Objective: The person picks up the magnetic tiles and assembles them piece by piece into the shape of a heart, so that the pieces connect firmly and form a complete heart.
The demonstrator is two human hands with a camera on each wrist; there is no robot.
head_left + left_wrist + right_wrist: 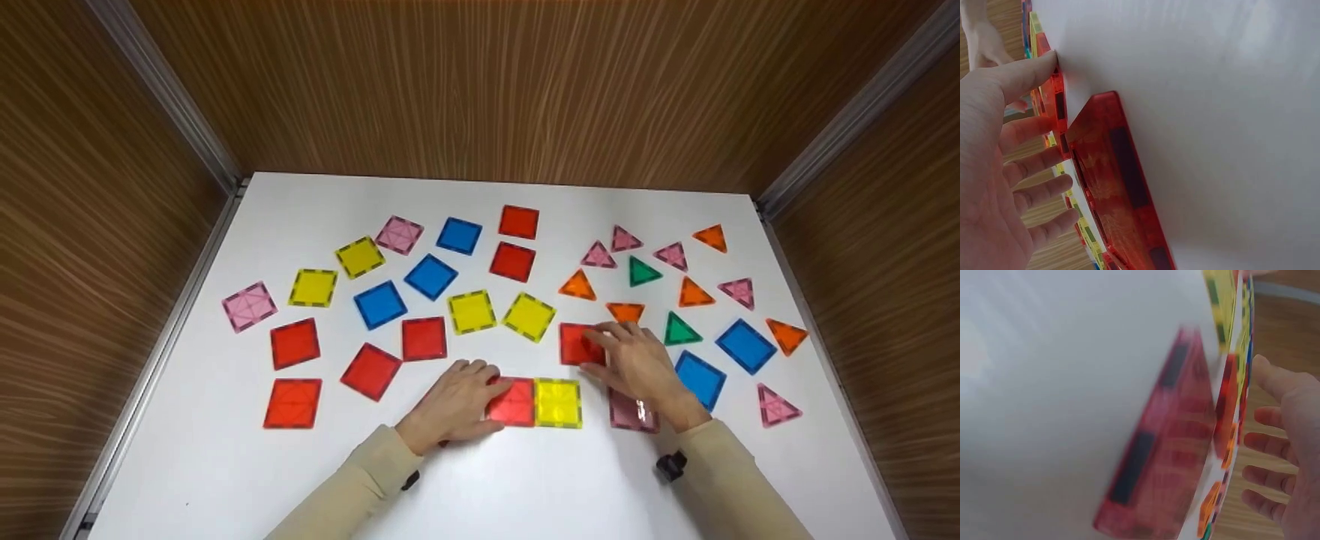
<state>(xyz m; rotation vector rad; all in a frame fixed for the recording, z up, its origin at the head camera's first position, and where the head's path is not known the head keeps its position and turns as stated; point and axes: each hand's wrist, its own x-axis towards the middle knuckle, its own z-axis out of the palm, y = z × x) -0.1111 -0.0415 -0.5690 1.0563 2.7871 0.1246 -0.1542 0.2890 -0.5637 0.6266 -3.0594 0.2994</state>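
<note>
My left hand (pixel 457 405) is at the left end of a red square tile (pixel 511 403), its thumb and index finger at opposite edges of it. This see-through tile lies flat against a yellow square tile (pixel 558 403) on its right. Another red tile (pixel 1123 191) lies close by my left palm, mostly hidden by the hand in the head view. My right hand (pixel 637 364) reaches over a separate red square tile (pixel 576 345), its fingers spread and loosely bent. Below that hand lies a pink square tile (pixel 634 412), partly covered by it.
Red, blue, yellow and pink square tiles, such as a blue one (pixel 381 304), spread over the left and middle of the white table (pixel 225 480). Small triangles, including a green one (pixel 643 271), lie at right. Wood-patterned panels (pixel 465 90) enclose the back and sides.
</note>
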